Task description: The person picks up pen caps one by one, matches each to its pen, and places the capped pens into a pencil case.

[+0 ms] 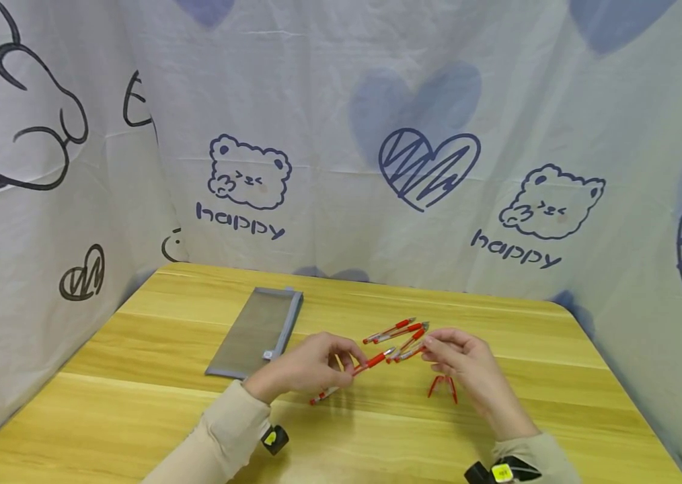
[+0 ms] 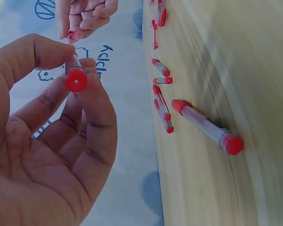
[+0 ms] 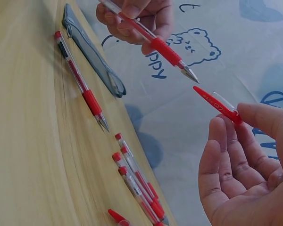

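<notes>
My left hand [image 1: 313, 363] pinches an uncapped red gel pen [image 3: 165, 49] between thumb and fingers, its metal tip pointing right. My right hand [image 1: 468, 370] pinches a red pen cap [image 3: 217, 104] with a clear clip. In the right wrist view the pen's tip and the cap are close together but apart. Another uncapped pen [image 3: 80, 80] lies on the table beneath the left hand. Several more red pens [image 1: 398, 329] lie beyond the hands, their tips pointing away to the right. Two loose red caps [image 1: 452, 390] rest on the table beside the right hand.
A grey mesh zip pouch [image 1: 250, 329] lies flat at the left of the wooden table [image 1: 135, 376]. Behind the table's far edge hangs a pale curtain [image 1: 329, 202] printed with hearts and bears; curtain also encloses both sides.
</notes>
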Demonstrator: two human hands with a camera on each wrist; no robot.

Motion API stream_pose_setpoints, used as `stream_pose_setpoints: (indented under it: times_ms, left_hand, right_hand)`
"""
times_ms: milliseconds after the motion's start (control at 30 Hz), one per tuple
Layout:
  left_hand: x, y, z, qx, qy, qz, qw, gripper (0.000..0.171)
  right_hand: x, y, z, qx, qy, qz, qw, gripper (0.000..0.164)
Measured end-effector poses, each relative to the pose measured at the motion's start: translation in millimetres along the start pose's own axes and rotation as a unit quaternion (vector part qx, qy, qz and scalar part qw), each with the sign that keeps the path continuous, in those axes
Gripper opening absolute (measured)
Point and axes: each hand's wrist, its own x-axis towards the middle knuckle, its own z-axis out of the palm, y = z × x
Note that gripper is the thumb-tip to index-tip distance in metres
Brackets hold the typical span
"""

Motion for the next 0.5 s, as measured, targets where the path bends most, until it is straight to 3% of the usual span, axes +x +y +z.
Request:
stream_pose_setpoints:
  times_ms: [500]
  left_hand:
    - [0.6,3.0,3.1,0.004,-0.008,0.014,0.9999,0.032]
  right_hand:
    - [-1.8,0.4,7.4,-0.003,-0.014,0.003,1.000,0.025]
